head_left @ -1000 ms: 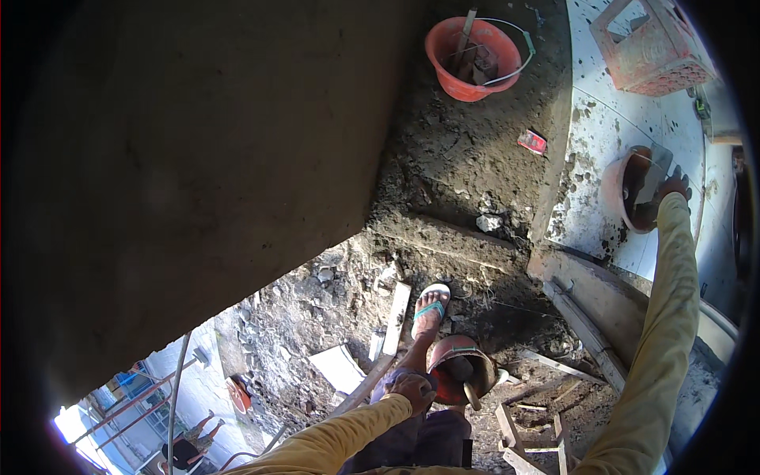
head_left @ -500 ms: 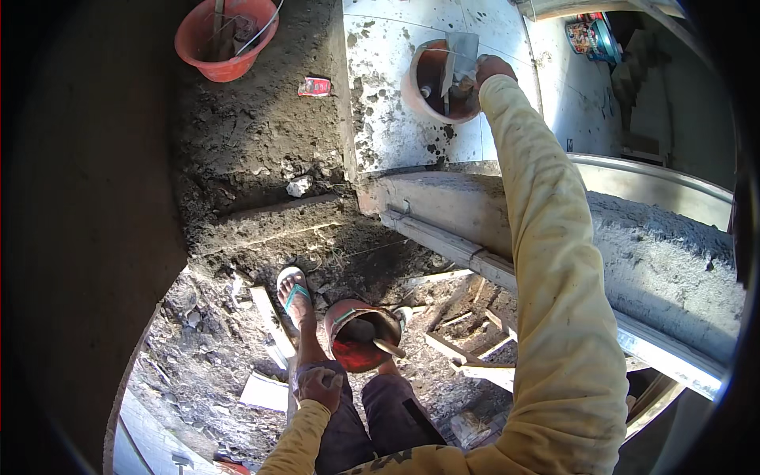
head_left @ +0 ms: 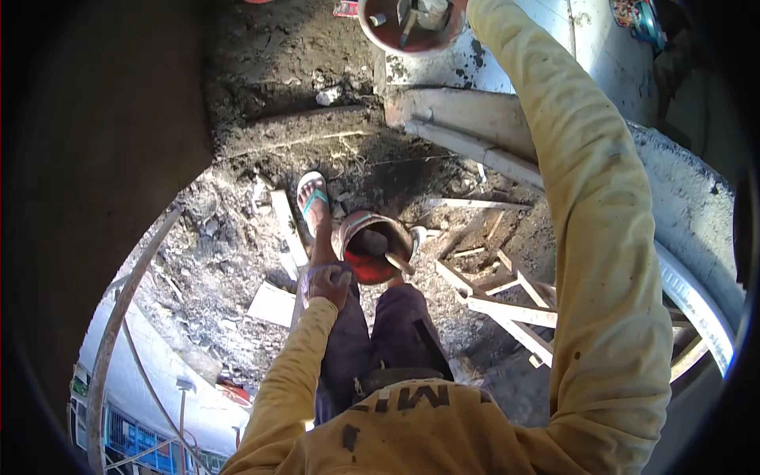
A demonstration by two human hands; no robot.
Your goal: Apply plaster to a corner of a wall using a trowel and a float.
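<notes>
L hand (head_left: 328, 286) on purple trouser leg (head_left: 343, 344), fingers bent, grip unclear; R hand out of frame, can't tell fingers, sleeve (head_left: 582, 158) nr red bucket (head_left: 412, 52). Yellow shirt (head_left: 443, 431): dk lettering.

The dirt ground (head_left: 229, 297) bears a bucket (head_left: 366, 266), a plank (head_left: 288, 228) left of it and a wooden frame (head_left: 514, 311) right of it

"How's the light?"

"Harsh and patchy: rubble ground (head_left: 218, 273) at centre-left and pale tiles (head_left: 546, 36) at upper right shine, while the left side is nearly black."

"Distortion?"

"A glaring metal rail (head_left: 693, 294) bows at lower right; corners go black."
</notes>
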